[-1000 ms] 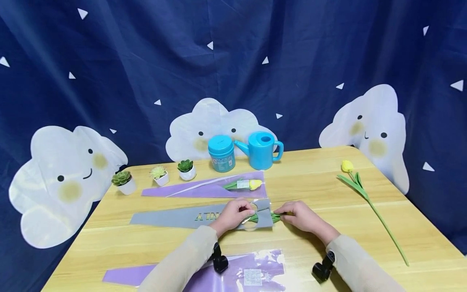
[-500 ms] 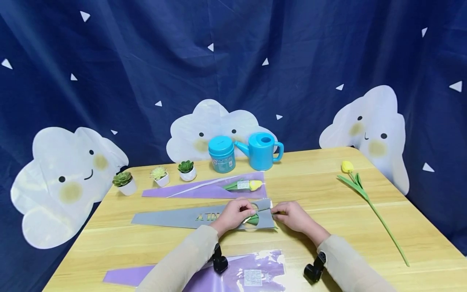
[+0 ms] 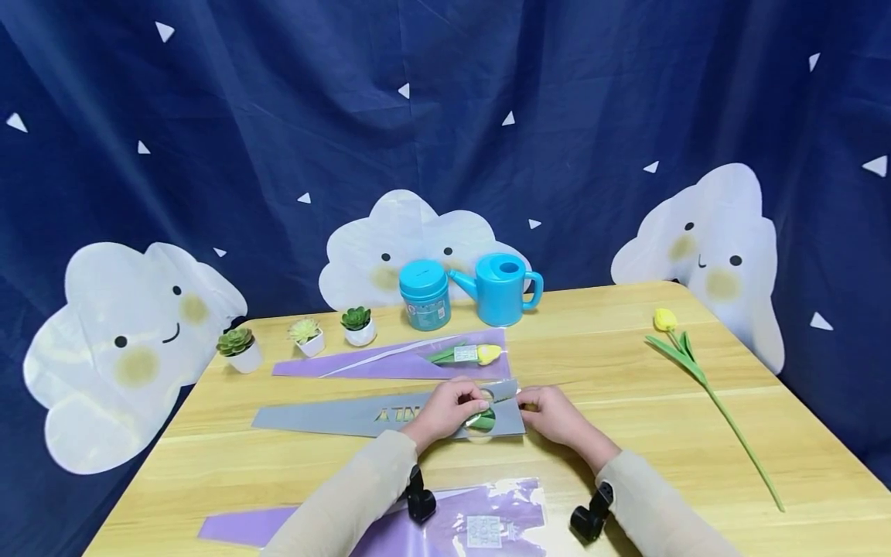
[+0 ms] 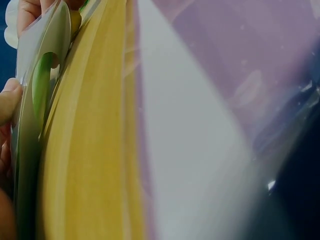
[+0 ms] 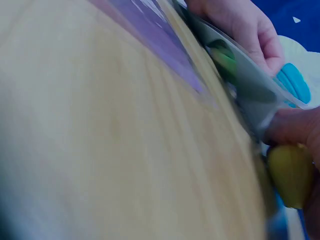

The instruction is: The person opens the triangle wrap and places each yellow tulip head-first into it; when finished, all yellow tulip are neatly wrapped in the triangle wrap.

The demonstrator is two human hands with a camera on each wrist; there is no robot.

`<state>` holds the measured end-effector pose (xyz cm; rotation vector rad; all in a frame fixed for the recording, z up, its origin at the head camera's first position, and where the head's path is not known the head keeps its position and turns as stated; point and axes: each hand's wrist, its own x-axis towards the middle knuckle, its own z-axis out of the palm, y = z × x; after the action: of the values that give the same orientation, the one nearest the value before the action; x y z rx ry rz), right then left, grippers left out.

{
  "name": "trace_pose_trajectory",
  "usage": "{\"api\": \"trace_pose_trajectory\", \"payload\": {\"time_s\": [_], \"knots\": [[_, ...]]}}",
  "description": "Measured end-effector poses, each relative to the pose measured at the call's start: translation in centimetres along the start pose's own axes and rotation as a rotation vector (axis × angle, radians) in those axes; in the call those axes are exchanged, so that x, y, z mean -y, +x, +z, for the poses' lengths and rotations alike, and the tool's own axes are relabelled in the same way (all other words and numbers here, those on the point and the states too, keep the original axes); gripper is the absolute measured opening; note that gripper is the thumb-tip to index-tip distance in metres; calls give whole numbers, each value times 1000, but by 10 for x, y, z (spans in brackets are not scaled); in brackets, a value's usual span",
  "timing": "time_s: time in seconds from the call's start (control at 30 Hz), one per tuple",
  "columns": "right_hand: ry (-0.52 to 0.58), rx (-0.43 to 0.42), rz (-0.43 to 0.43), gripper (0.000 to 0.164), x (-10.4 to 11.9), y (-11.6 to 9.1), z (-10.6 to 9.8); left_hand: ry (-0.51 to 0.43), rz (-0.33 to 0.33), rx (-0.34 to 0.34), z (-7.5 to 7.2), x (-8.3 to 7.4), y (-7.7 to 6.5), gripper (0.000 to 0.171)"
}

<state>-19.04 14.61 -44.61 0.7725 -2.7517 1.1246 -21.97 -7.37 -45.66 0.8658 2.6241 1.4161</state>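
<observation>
A grey flower sleeve (image 3: pixel 327 415) with gold lettering lies across the middle of the table. My left hand (image 3: pixel 445 410) pinches it near its wide right end, thumb on top. Green leaves (image 3: pixel 483 421) show through the sleeve's round window. At the sleeve's mouth, my right hand (image 3: pixel 559 415) holds a tulip by its head; in the right wrist view the yellow bud (image 5: pixel 290 175) sits under the thumb, but the head view hides it. Most of the stem is hidden inside the grey sleeve.
Behind lies a purple sleeve (image 3: pixel 390 362) with a yellow tulip inside; another purple sleeve (image 3: pixel 515 510) lies in front. A loose tulip (image 3: pixel 727 422) is at right. Along the back stand potted succulents (image 3: pixel 244 356), a blue canister (image 3: pixel 426 302) and a watering can (image 3: pixel 500 294).
My right hand has moved left, up to the sleeve's mouth. Green leaves that stuck out between sleeve and hand have slid inside. My left hand has stayed in place.
</observation>
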Motion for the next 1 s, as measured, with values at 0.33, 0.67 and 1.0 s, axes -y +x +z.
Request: {"api": "trace_pose_trajectory", "payload": {"time_s": [0.33,0.67,1.0], "knots": [[134,43,119,38,-15,-13,-29,-25,-7,3,0,2,-1,15],[263,121,86,49,-27,-25,-30,-25,-9,-2,1,6,-3,14],[244,66,128,36,-22,-23,-27,-33,-21,-15,-1,3,-2,12]]}}
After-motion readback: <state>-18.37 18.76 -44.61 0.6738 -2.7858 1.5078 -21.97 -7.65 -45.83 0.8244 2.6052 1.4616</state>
